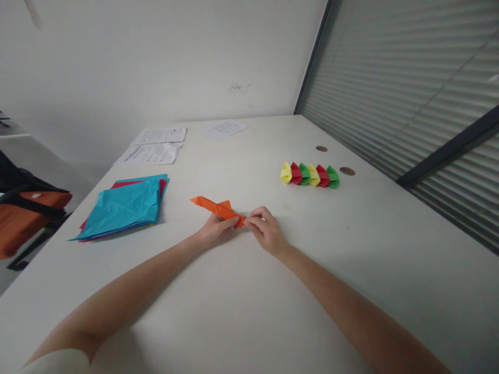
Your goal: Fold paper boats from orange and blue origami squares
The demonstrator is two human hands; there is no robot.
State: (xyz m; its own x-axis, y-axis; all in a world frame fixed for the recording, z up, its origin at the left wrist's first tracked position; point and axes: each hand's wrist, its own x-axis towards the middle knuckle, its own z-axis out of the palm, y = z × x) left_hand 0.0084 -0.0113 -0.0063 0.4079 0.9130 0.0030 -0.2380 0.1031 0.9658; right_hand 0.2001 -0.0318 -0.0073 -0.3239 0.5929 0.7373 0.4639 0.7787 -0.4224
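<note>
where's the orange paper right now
In the head view, the orange paper is near the middle, held in the left hand, right hand at its right end; the blue-topped paper stack lies to its left.

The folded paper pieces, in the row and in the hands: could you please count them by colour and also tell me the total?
Yellow pieces: 2
Red pieces: 2
Green pieces: 2
Orange piece: 1
Total: 7
</note>
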